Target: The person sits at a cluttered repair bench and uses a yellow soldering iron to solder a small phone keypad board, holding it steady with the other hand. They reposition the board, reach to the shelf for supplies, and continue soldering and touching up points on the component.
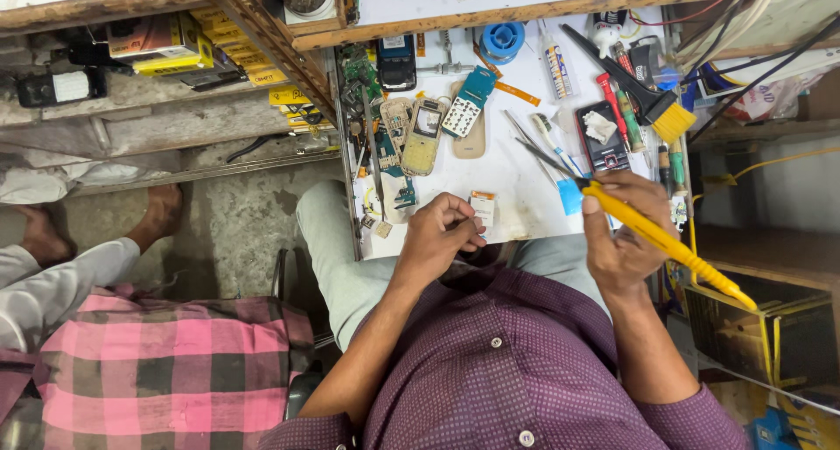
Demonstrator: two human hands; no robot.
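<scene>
I log the right hand (623, 240) closed around a yellow-handled soldering iron (658, 237), held above the near right part of the white table (516, 174); its long axis runs diagonally, the dark metal tip pointing up-left toward the table's middle and the handle's tail trailing down-right past the table edge, where a yellow cord continues. The left hand (440, 236) is curled shut at the table's near edge, fingers pinched on something too small for me to identify, just beside a small white-and-orange part (482, 207). Beyond them lie a gold phone housing (423, 136) and a yellow-bristled brush (658, 109).
</scene>
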